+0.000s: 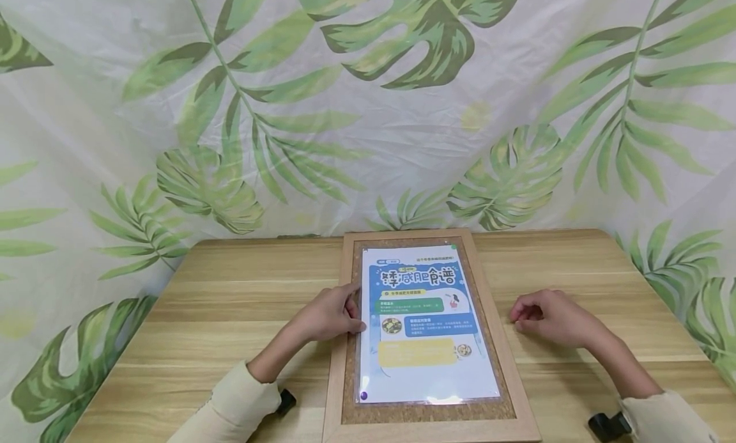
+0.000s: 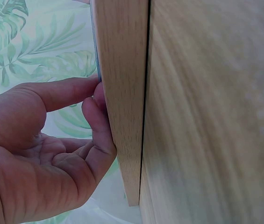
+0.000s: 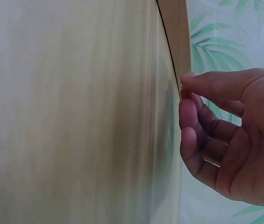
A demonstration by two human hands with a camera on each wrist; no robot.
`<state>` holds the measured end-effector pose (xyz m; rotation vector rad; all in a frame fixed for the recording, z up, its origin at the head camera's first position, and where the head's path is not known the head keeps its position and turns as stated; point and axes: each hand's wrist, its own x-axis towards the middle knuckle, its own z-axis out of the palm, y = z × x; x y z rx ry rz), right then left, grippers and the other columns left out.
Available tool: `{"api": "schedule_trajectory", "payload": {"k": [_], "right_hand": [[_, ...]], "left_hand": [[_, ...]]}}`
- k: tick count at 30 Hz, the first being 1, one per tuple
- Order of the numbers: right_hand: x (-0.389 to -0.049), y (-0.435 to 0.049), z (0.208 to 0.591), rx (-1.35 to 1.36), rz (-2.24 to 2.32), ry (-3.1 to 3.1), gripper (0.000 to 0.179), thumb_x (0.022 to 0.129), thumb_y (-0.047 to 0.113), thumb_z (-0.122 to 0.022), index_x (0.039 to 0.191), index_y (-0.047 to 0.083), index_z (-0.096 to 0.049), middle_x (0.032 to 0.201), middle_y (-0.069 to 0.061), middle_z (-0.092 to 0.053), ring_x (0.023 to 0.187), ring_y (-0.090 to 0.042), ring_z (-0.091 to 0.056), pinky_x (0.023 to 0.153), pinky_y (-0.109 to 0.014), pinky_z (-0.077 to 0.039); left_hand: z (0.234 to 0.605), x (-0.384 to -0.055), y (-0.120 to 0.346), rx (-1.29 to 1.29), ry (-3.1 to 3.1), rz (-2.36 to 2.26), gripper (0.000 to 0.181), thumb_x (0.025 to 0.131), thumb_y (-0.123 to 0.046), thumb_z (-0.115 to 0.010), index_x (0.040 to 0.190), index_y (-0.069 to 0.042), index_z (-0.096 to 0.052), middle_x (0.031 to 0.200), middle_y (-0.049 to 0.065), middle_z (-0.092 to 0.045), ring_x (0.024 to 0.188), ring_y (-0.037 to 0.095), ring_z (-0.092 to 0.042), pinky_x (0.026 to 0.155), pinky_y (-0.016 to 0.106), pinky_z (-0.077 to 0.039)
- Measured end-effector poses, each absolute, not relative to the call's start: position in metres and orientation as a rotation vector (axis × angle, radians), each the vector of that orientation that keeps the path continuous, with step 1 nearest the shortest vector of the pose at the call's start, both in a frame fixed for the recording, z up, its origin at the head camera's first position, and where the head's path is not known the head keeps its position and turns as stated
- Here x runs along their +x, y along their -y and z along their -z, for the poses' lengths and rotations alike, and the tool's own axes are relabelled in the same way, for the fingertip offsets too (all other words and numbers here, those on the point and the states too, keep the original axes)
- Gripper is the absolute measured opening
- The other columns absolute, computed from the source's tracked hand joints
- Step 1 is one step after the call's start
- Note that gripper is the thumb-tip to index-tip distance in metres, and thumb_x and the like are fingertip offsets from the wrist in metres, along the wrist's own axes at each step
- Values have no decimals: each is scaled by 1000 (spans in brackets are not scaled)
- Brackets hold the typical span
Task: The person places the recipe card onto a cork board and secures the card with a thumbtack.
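Observation:
A laminated blue-and-white poster (image 1: 428,382) with printed Chinese text lies on a wood-framed cork board (image 1: 431,412). Its left edge is between the thumb and curled fingers of my left hand (image 1: 330,312). In the left wrist view, the left hand (image 2: 52,149) leans its other fingers against the wooden frame (image 2: 122,93). A green pin (image 1: 453,247) sits at the poster's top right corner, a purple pin (image 1: 363,396) at its bottom left. My right hand (image 1: 554,318) is by the table right of the board, fingers loosely curled, holding nothing that I can make out.
The board stands on a wood-grain table (image 1: 247,283), its far end close to the table's back edge. Behind hangs a pale curtain (image 1: 391,155) with green leaves. Black straps show at the left cuff (image 1: 244,398) and the right cuff (image 1: 667,417).

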<state>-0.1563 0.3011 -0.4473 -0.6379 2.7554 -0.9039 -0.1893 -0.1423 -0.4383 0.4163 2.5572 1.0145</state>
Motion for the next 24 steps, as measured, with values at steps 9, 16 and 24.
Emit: {"api": "schedule_trajectory", "payload": {"k": [9,16,24], "right_hand": [[-149,-286,439,-682,922,-2733,13,93,3,-77,95,16,-78,87,10,-72,79,2,-60,71,-22,-54],[-141,-278,434,-714,962,-2704,11,94,7,-79,96,17,-79,86,10,-72,78,2,-60,70,-23,-54],[-136,-272,434,-786,1010,-2680,10,93,8,-79,96,17,-78,85,12,-72,79,3,-62,71,-24,-56]], "left_hand": [[437,-189,142,417,-2566,-1003,88,89,-4,-85,162,9,-37,84,4,-65,71,16,-57,60,26,-42],[437,-189,142,411,-2567,-1001,88,89,-4,-85,162,9,-36,84,4,-65,71,16,-57,60,26,-42],[437,-189,142,426,-2570,-999,89,89,-4,-85,162,9,-36,83,3,-64,70,15,-57,59,25,-42]]}}
